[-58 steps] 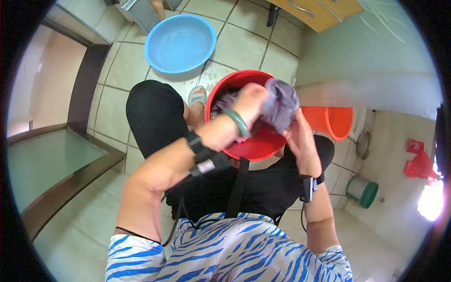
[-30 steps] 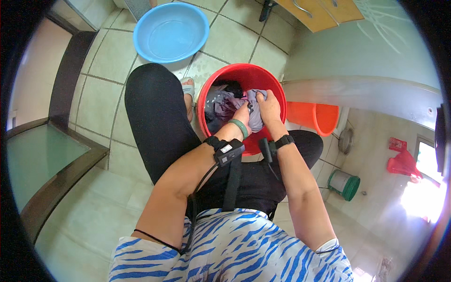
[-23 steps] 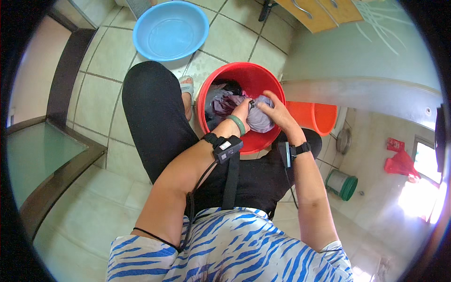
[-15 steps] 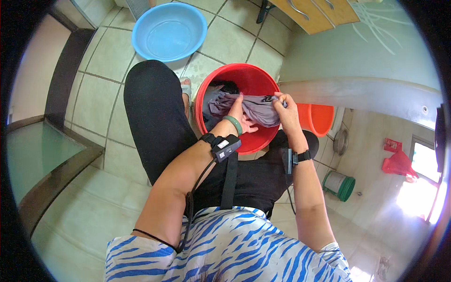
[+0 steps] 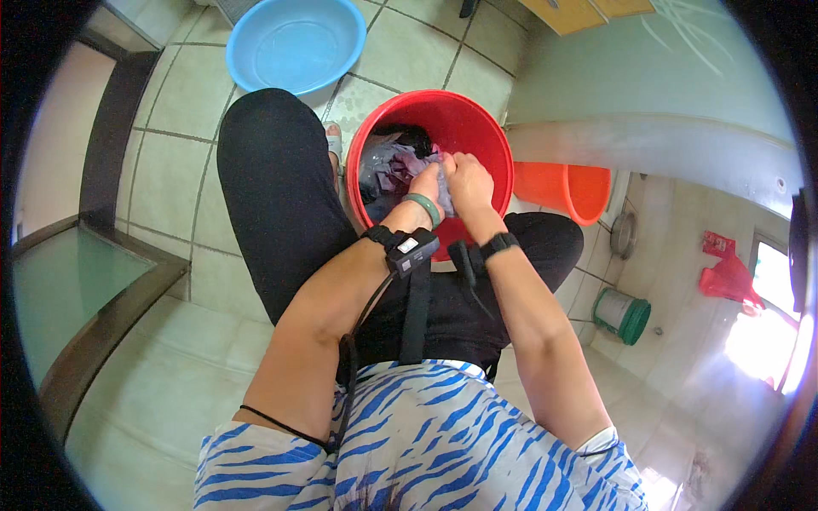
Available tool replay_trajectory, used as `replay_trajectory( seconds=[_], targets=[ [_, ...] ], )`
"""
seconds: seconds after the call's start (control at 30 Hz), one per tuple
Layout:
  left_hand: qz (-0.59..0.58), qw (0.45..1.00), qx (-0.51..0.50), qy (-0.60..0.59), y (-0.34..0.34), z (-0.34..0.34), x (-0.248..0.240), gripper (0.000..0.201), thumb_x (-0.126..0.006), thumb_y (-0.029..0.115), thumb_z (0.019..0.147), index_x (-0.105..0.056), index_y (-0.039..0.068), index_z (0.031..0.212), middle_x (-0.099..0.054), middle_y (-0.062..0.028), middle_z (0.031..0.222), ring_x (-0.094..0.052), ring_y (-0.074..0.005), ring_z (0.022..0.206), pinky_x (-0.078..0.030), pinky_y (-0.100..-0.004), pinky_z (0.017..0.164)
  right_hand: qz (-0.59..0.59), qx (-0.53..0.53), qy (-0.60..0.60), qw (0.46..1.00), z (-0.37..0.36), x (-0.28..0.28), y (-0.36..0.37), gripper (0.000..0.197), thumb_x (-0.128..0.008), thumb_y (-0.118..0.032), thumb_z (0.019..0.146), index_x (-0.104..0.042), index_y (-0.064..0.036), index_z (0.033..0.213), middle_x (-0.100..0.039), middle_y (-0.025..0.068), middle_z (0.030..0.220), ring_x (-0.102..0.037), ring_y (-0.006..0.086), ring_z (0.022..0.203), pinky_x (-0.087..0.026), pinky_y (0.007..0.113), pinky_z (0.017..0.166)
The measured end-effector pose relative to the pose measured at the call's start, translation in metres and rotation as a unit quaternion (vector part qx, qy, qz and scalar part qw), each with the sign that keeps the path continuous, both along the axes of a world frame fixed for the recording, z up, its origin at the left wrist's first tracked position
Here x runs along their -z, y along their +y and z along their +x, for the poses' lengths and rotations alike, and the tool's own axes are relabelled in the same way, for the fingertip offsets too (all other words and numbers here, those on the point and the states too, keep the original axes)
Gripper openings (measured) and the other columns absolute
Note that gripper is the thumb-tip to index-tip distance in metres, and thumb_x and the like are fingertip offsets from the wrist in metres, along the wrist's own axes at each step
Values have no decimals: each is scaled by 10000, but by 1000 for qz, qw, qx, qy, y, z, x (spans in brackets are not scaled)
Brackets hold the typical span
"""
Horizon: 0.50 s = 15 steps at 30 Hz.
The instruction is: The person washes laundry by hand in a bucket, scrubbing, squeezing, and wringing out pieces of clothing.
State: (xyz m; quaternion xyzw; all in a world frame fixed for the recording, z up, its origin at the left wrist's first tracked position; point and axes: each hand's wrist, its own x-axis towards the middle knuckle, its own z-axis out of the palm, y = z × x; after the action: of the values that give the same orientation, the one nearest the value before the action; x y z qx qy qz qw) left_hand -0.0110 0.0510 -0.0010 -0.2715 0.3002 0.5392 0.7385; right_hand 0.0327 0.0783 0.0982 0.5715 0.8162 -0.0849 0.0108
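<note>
A grey-purple cloth garment (image 5: 394, 168) is bunched up inside a red bucket (image 5: 487, 128) between my knees. My left hand (image 5: 426, 189), with a green bangle at the wrist, is closed on the wet fabric. Right beside it, nearly touching, my right hand (image 5: 469, 182) grips the same garment in a fist. Both hands are within the bucket's rim. Dark clothing (image 5: 414, 136) lies deeper in the bucket with some water around it. Part of the garment is hidden beneath my hands.
A blue basin (image 5: 294, 47) sits on the tiled floor ahead to the left. An orange bucket (image 5: 545, 189) lies right of the red one. Farther right are a green-lidded tub (image 5: 631, 320) and a red plastic bag (image 5: 724, 285). A glass-panelled frame (image 5: 111, 289) stands on the left.
My right hand has moved left and down into the bucket, next to my left hand. The garment, stretched out between them before, is now bunched in both fists.
</note>
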Motion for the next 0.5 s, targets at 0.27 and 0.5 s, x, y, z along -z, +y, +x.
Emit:
replay_trajectory(
  seconds=[0.27, 0.5],
  targets=[
    [73, 997, 14, -34, -6, 12, 10, 168, -543, 265, 802, -568, 100, 820, -617, -68, 777, -600, -223, 679, -491, -365, 627, -47, 30, 66, 996, 9, 4, -4, 373, -432, -344, 866, -591, -28, 749, -591, 201, 797, -575, 384, 749, -464, 445, 675],
    [172, 982, -37, -72, -16, -25, 43, 165, -556, 289, 807, -593, 129, 797, -629, -54, 774, -601, -219, 678, -486, -343, 592, -96, -105, 158, 977, -25, -38, -45, 305, -464, -301, 856, -587, -33, 775, -596, 205, 808, -573, 383, 793, -464, 456, 679]
  ],
)
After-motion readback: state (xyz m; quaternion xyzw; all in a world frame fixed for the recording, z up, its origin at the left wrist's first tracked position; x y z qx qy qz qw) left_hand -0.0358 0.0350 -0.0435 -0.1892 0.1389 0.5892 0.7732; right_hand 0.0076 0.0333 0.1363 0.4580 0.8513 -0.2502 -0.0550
